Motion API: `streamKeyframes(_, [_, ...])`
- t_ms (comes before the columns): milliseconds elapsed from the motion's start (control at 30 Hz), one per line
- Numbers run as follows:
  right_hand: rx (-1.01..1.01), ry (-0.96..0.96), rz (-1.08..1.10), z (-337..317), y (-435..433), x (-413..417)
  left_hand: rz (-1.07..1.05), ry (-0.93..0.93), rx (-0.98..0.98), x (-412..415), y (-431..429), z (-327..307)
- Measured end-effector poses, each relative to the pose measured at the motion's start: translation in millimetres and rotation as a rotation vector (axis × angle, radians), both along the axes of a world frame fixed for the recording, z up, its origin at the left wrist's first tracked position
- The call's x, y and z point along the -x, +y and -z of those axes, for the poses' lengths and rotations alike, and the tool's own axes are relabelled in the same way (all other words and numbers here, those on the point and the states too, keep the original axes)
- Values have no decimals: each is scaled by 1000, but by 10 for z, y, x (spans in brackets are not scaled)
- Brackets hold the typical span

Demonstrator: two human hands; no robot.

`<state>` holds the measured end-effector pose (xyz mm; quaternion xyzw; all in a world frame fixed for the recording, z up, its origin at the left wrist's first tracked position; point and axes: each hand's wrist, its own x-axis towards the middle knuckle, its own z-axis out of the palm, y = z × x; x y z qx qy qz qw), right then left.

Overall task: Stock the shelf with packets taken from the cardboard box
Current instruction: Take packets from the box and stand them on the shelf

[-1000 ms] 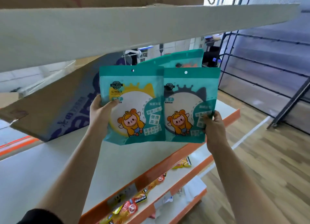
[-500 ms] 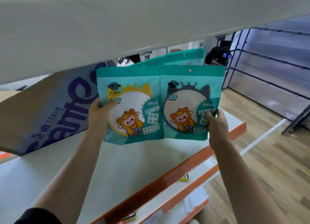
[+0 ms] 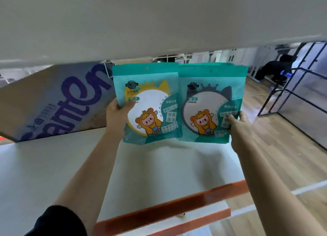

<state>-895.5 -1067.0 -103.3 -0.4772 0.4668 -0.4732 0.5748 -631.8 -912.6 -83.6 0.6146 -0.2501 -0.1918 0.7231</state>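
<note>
Two teal packets stand upright side by side at the back of a white shelf (image 3: 150, 174). My left hand (image 3: 117, 115) grips the left edge of the packet with the yellow mirror (image 3: 150, 103), thumb across its front. My right hand (image 3: 238, 124) pinches the right edge of the packet with the dark grey mirror (image 3: 208, 101); more teal packet edges show behind that one. The cardboard box (image 3: 53, 101), printed with large purple letters, lies tilted on the shelf just left of the packets.
A white shelf board (image 3: 159, 20) overhangs close above the packets. The shelf's orange front edge (image 3: 177, 207) runs below my arms, with a lower shelf under it. Wooden floor and a black wire rack (image 3: 290, 87) lie to the right.
Both packets have moved further back and lower under the upper shelf, and they now sit more squarely side by side. My view has dropped below the upper board.
</note>
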Motion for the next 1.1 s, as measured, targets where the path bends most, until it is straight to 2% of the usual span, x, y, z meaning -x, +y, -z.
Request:
streamKeyframes(233, [-25, -18, -101, 144, -450, 0, -99, -12, -24, 192, -367, 101])
streamKeyframes(367, [-25, 11, -142, 251, -644, -65, -161, -140, -81, 263, -481, 124])
streamKeyframes(500, [34, 53, -203, 345, -728, -64, -238, -313, -283, 293, -471, 174])
streamKeyframes(700, [245, 384, -219, 383, -787, -39, -162, -552, -816, 123, -220, 317])
streamKeyframes(933, [395, 573, -102, 296, -808, -267, -391, -664, -777, 189, -242, 212])
streamKeyframes(1033, [409, 759, -24, 266, -810, -340, -431, -624, -764, 199, -333, 203])
streamKeyframes(1100, [427, 809, -2, 284, -791, -341, -443, -592, -750, 216, -356, 238])
